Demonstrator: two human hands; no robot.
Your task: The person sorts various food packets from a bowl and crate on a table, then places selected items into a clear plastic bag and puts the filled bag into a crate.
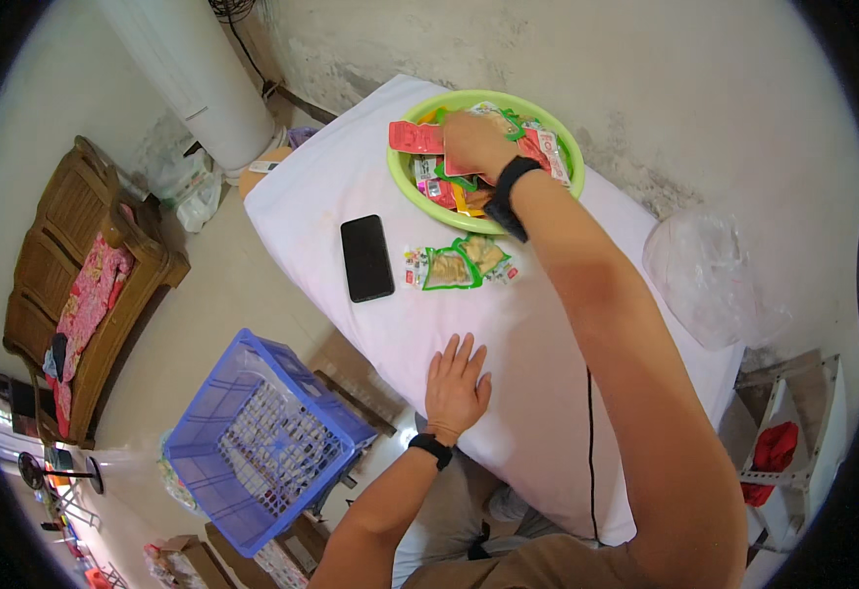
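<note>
My right hand [478, 145] reaches into a light green oval basin [427, 208] heaped with small snack packets. Its fingers curl closed against a red snack packet [416, 137] that juts over the basin's left rim; the fingertips are hidden. More packets in red, green and yellow lie under and around that hand. My left hand [457, 389] rests palm down on the white-covered table [537, 393], fingers apart and holding nothing. Between the hands, green-and-clear snack packets [461, 263] lie just in front of the basin. To their left is a black phone [366, 258].
A blue plastic crate [253, 432] stands left of the table. A clear plastic bag [709, 275] sits at the table's right edge by the wall. A black cable [591, 461] runs down the cloth. Further left stands a wooden bench [86, 294]; a white rack [802, 442] is at right.
</note>
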